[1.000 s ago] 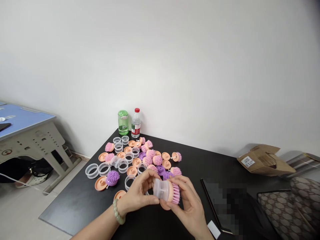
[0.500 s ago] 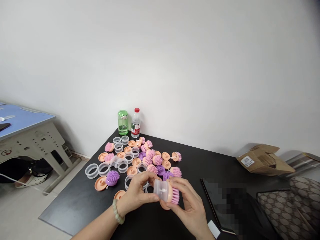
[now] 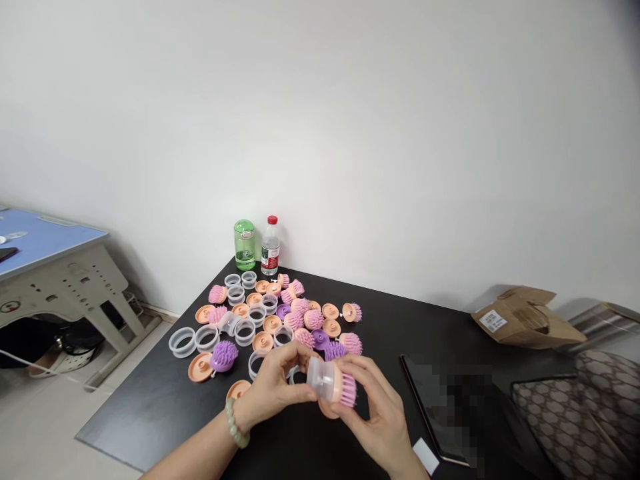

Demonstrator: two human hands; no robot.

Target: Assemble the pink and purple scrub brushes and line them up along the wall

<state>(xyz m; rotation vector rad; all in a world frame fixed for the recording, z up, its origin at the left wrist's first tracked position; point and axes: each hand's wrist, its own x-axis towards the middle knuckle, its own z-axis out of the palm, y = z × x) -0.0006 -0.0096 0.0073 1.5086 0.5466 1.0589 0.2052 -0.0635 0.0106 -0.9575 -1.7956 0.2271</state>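
Observation:
Over the front of the table, my left hand (image 3: 276,383) pinches a clear plastic ring (image 3: 319,377) between thumb and fingers. Its right end meets a peach brush head with pink bristles (image 3: 347,389), tilted so the bristles point right. My right hand (image 3: 377,415) closes its fingers and thumb around this brush head. Just under the pair, part of a peach disc (image 3: 327,409) shows. Left of my hands lie a purple brush head (image 3: 224,357), another peach disc (image 3: 201,367) and several clear rings (image 3: 183,342). My left hand partly hides some rings behind it.
More pink brush heads (image 3: 314,319) and purple parts lie in a cluster toward the wall. A green bottle (image 3: 245,245) and a red-capped water bottle (image 3: 271,247) stand at the back corner. At right are a dark tablet (image 3: 425,407), a brown paper bag (image 3: 517,320) and a patterned bag (image 3: 565,413).
The ring and brush head stay together in my hands, with barely any shift. The whole view has slid slightly; both grips look the same.

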